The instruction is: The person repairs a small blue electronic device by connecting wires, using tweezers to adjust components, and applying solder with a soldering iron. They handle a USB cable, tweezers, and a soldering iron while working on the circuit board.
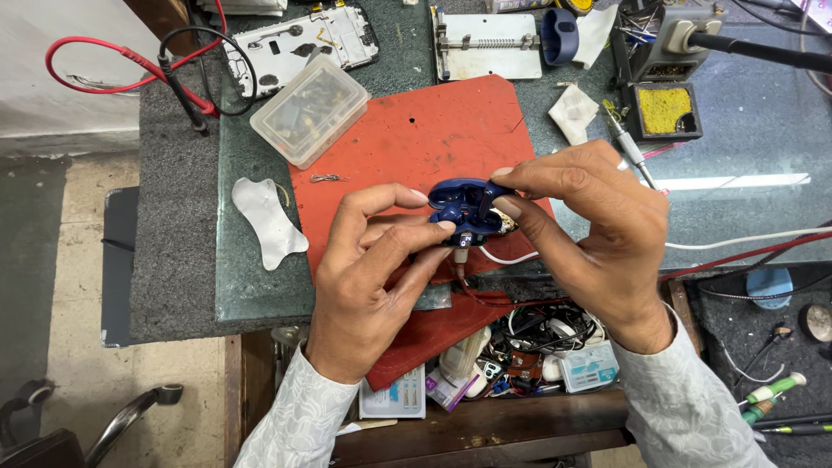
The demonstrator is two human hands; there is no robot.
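Observation:
A small dark blue plastic case (464,206) with its inner board exposed is held above a red work mat (407,139). My left hand (368,260) grips the case from the left and below with thumb and fingers. My right hand (589,230) pinches its right upper edge between thumb and forefinger. A white cable (511,258) and a red wire (481,299) run from the underside of the case.
A clear plastic parts box (309,108) lies at the mat's top left, with a white plastic piece (267,218) beside it. A soldering station with a yellow sponge (664,111) stands at right. An open drawer of clutter (520,355) sits below the bench edge. Red and black probe leads (165,69) lie at the far left.

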